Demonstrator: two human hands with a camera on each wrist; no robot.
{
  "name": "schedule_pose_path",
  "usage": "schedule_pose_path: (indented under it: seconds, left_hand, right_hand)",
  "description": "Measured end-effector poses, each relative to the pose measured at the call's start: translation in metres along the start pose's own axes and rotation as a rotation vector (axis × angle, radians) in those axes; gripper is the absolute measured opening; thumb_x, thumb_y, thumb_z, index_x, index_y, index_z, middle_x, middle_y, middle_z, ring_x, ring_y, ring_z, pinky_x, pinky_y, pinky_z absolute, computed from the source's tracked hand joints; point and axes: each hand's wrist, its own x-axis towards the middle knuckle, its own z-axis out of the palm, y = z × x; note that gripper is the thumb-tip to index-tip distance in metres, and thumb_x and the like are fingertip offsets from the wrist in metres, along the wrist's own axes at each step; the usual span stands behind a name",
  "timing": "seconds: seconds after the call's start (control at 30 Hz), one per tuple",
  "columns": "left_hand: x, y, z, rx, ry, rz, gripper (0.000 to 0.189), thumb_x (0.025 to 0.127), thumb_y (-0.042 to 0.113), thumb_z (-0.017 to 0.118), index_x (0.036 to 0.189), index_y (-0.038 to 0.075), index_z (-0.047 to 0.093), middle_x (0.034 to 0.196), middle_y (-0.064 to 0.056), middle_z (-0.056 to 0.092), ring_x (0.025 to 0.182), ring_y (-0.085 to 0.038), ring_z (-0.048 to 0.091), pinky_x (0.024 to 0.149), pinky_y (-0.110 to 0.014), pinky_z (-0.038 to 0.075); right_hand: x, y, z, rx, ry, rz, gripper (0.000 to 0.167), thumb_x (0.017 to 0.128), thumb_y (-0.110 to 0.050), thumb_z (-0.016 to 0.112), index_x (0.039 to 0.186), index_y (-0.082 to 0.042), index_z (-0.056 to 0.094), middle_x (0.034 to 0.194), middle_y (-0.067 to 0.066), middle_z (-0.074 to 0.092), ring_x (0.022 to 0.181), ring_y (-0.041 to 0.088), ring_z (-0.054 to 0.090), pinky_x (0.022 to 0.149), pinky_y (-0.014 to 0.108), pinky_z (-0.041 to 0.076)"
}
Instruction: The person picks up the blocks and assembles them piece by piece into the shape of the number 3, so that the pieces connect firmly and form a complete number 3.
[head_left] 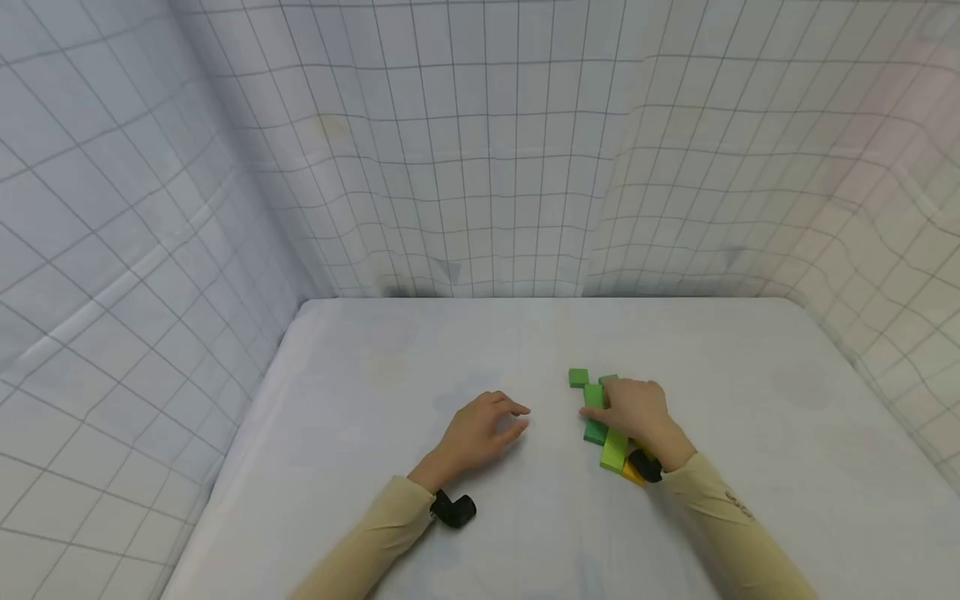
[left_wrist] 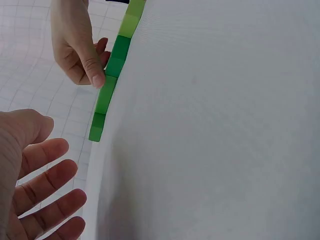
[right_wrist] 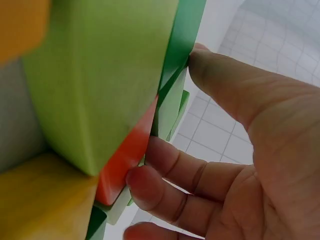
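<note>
Several coloured toy blocks lie together on the white table, right of centre in the head view. My right hand (head_left: 637, 408) reaches over them and pinches a green block (head_left: 593, 395) between thumb and fingers. Below that block are a dark green block (head_left: 596, 432) and a lime green block (head_left: 613, 452). In the right wrist view, the fingertips also lie against a red block (right_wrist: 130, 160). A small green cube (head_left: 578, 377) sits at the group's far left corner. My left hand (head_left: 476, 433) hovers to the left of the blocks, fingers loosely bent, holding nothing.
The white table (head_left: 420, 350) ends at a hanging white cloth with a grid pattern (head_left: 495, 167) at the back and sides. A yellow-orange block (head_left: 632, 474) lies at the near end of the group, partly under the right wrist's black camera (head_left: 645, 465).
</note>
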Motion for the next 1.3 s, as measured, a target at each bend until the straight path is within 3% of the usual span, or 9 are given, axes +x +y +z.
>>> schedule_pose_path:
  seconds: [0.2,0.37,0.77,1.03,1.3]
  left_hand:
    - [-0.004,-0.005,0.005,-0.13,0.018,-0.036,0.021,0.094,0.028,0.062,0.109,0.017,0.07,0.095,0.009,0.061,0.084,-0.005,0.053,0.073,-0.026,0.046]
    - [-0.002,-0.009,0.009,-0.165,0.026,-0.038,0.022,0.095,0.03,0.06,0.109,0.018,0.07,0.097,0.011,0.062,0.088,-0.006,0.052,0.077,-0.026,0.044]
    - [-0.004,-0.015,0.017,-0.319,0.059,-0.08,0.019,0.094,0.027,0.063,0.106,0.016,0.073,0.098,0.011,0.065,0.09,-0.008,0.053,0.08,-0.03,0.042]
    - [-0.004,-0.016,0.018,-0.361,0.118,-0.079,0.019,0.092,0.02,0.065,0.107,0.012,0.072,0.097,0.007,0.065,0.092,-0.011,0.055,0.08,-0.032,0.043]
    - [-0.005,-0.018,0.021,-0.267,0.177,-0.09,0.04,0.085,0.025,0.074,0.12,0.009,0.063,0.103,0.0,0.063,0.097,-0.015,0.054,0.085,-0.035,0.041]
  right_hand:
    - [-0.001,-0.001,-0.002,0.042,-0.021,-0.005,0.049,0.083,-0.05,0.068,0.058,-0.014,0.046,0.05,-0.005,0.041,0.046,0.011,0.04,0.047,0.027,0.032]
    - [-0.001,-0.002,-0.003,0.066,-0.046,0.012,0.046,0.083,-0.048,0.069,0.057,-0.014,0.05,0.05,-0.006,0.041,0.046,0.011,0.039,0.045,0.026,0.03]
    - [-0.002,-0.006,-0.005,0.1,-0.058,0.016,0.033,0.081,-0.041,0.073,0.072,-0.011,0.062,0.061,-0.003,0.053,0.052,0.013,0.046,0.047,0.026,0.035]
    - [0.004,-0.019,-0.005,0.068,-0.034,-0.024,0.03,0.077,-0.035,0.076,0.083,-0.007,0.066,0.074,0.001,0.063,0.059,0.013,0.051,0.05,0.031,0.042]
    - [0.009,-0.044,0.0,0.057,-0.022,-0.069,0.027,0.075,-0.033,0.079,0.083,-0.011,0.067,0.073,-0.001,0.062,0.063,0.017,0.055,0.053,0.034,0.043]
